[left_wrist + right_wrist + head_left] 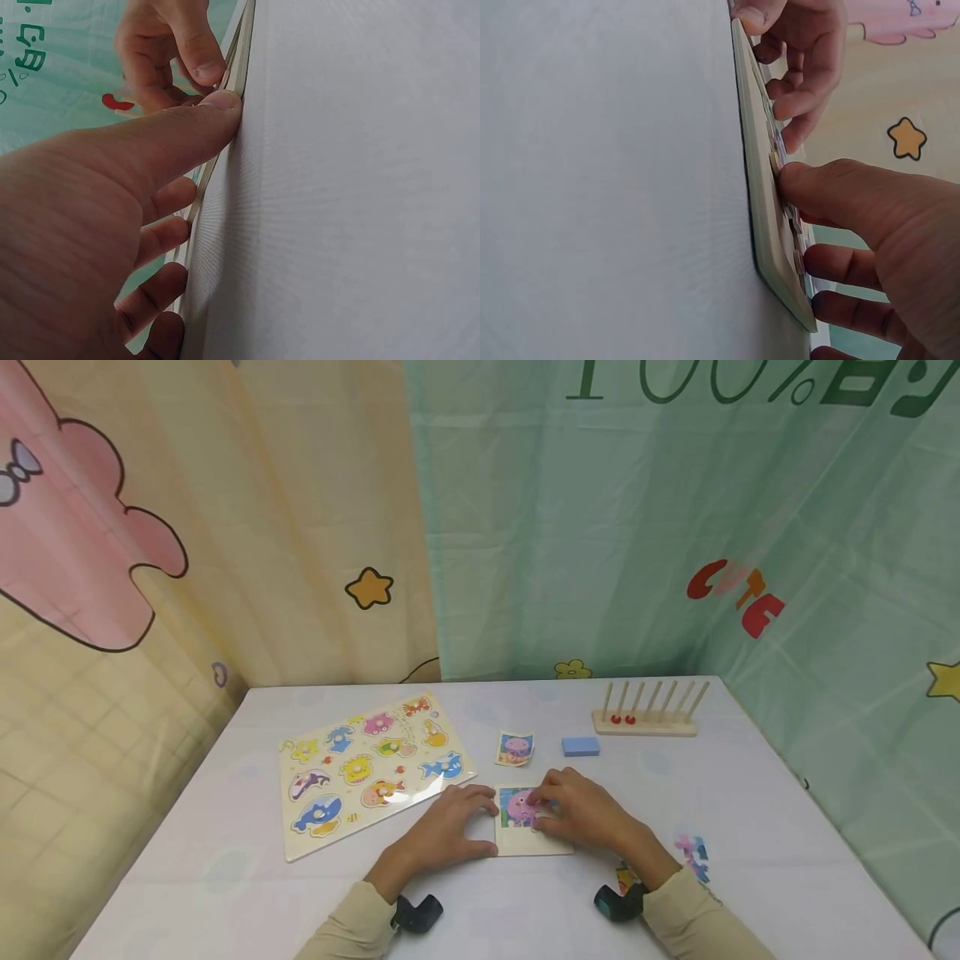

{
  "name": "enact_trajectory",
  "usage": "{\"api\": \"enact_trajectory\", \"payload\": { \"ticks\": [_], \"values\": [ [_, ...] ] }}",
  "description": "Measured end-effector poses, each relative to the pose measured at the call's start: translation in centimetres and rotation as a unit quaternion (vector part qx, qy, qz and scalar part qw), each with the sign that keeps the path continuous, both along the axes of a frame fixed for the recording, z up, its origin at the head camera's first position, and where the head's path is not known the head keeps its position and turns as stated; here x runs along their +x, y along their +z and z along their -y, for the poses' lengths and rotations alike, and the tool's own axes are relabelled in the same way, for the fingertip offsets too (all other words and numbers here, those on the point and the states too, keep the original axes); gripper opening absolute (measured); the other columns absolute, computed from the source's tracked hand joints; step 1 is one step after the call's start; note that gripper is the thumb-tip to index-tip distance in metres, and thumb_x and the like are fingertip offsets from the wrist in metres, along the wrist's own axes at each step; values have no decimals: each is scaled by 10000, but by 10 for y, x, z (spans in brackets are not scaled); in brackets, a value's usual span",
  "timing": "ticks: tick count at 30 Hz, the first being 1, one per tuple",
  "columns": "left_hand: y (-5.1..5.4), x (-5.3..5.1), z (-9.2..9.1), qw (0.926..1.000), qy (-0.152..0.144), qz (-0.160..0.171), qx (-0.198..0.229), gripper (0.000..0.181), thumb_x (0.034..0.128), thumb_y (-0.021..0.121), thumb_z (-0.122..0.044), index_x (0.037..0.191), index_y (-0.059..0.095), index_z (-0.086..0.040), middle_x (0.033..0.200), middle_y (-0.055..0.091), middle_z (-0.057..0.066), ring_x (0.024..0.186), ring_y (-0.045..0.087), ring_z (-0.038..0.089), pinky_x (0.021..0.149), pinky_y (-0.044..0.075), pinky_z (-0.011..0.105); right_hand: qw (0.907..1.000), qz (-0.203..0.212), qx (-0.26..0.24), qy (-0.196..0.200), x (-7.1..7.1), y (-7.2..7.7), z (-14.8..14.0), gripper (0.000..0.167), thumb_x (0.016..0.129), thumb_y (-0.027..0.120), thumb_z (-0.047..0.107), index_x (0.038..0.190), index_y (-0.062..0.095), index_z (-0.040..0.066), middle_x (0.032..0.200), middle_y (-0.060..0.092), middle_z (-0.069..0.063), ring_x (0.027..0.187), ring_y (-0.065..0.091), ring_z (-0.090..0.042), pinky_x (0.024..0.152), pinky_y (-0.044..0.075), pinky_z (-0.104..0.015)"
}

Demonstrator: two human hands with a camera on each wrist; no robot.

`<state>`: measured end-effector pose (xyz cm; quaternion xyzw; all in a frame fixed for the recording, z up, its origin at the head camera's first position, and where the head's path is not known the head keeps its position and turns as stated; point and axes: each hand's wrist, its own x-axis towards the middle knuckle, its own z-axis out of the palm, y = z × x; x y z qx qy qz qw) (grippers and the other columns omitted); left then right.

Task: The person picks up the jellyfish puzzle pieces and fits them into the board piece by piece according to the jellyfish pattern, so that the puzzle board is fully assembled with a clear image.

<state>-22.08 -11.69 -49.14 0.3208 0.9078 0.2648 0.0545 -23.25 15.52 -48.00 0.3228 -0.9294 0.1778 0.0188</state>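
In the head view, steadies a small wooden puzzle board (532, 843) on a white tabletop (510, 897), a little toward five o'clock from the picture's centre. Spreads the left hand (444, 828) wide in a C along the board's nine o'clock side, with fingertips touching the edge and the thumb by the seven o'clock corner. Bends the right hand (587, 807) over the board from three o'clock, with thumb and forefinger set narrowly on a pink-and-blue puzzle picture (514, 810); cannot tell whether pinching a piece or merely pressing. Shows, clockwise round the board, a picture card (515, 748) near twelve, a blue block (581, 747) at one, a wooden peg rack (660, 727) with two red beads toward two, loose puzzle pieces (692, 857) between three and four, an orange piece (624, 880) at four beside the right wrist, and a large sea-animal puzzle (337, 785) between nine and ten. In the left wrist view, rests the left thumb on the board's edge, with other fingertips against it toward seven and eight, and the right hand bent close at eleven. In the right wrist view, touches low pieces with the right thumb at three, with the left hand at one.
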Motion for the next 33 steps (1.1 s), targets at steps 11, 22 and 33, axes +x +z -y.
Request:
{"api": "enact_trajectory", "payload": {
  "ticks": [11, 22, 33],
  "values": [
    [-3, 0, 0, 9999, -47, -136, 84, 447, 843, 814, -421, 1197, 659, -195, 1433, 541, -2, 1298, 469, 233, 1085, 389, 441, 9999, -93, 64, -37, 2, 1, 4, 248, 837, 834, 330, 1042, 763, 210, 983, 597, 90, 902, 512, -112, 750, 501, -286],
    [1, 1, 1, 10000, -3, -20, 24, 451, 842, 819, -410, 1204, 658, -194, 1443, 533, -3, 1328, 454, 234, 1122, 350, 455, 10000, -50, 13, -11, 2, 1, 4, 238, 846, 830, 326, 1037, 759, 203, 972, 585, 86, 894, 488, -112, 747, 484, -288],
    [2, 1, 0, 10000, -20, -7, 32, 459, 843, 818, -409, 1212, 659, -188, 1445, 533, 3, 1322, 455, 236, 1107, 367, 445, 9957, 591, -692, 169, 2, 9, -24, 305, 908, 778, 288, 1174, 715, 153, 1128, 629, 51, 1063, 561, -156, 927, 514, -423]
  ]
}}
